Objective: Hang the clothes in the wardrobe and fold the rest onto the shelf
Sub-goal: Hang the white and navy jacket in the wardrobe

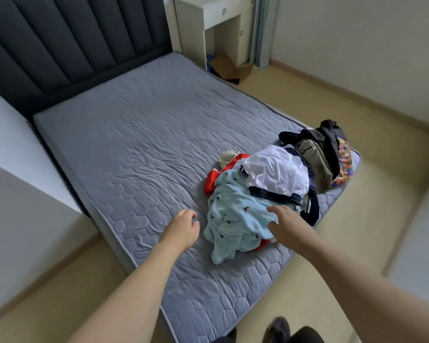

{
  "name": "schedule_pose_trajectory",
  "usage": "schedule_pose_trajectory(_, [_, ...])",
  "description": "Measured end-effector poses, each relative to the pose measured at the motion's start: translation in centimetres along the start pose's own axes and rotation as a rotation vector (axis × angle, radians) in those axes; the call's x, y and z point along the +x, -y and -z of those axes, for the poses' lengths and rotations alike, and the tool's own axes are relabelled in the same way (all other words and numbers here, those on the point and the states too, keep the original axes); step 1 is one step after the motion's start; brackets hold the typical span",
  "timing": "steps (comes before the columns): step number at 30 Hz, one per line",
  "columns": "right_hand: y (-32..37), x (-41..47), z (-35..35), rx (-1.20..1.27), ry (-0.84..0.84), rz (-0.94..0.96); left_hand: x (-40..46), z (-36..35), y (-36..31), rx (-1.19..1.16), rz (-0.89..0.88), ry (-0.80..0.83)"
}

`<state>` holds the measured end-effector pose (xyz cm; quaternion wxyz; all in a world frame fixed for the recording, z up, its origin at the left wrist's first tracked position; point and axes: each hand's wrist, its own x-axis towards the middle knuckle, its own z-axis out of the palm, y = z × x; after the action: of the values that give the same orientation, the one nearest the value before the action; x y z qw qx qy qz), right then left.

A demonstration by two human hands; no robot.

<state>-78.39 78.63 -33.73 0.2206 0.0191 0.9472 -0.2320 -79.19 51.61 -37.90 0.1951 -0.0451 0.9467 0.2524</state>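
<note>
Down on the grey mattress (139, 134), a heap of clothes (278, 184) lay near the foot-end corner. On its near side sat a light blue garment (235, 219), with a white one (275, 169) above it and dark pieces behind. The right hand (284, 222) grasped the blue garment's edge, thumb tucked under the cloth. The left hand (182, 230) hovered just beside the heap, fingers loosely curled, holding nothing.

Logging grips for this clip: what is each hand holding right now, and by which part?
The right hand grips the light blue garment at its near right edge. The left hand holds nothing.
</note>
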Motion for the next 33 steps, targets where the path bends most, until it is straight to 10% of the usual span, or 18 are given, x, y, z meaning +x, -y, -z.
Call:
schedule_pose_trajectory(24, [-24.6, 36.0, 5.9, -0.277, 0.457, 0.045, 33.1, -16.9, -19.1, 0.111, 0.108, 0.318])
schedule_pose_trajectory(33, [-31.2, 47.7, 0.9, -0.013, 0.17, -0.147, 43.5, -26.3, -19.6, -0.239, 0.46, 0.101])
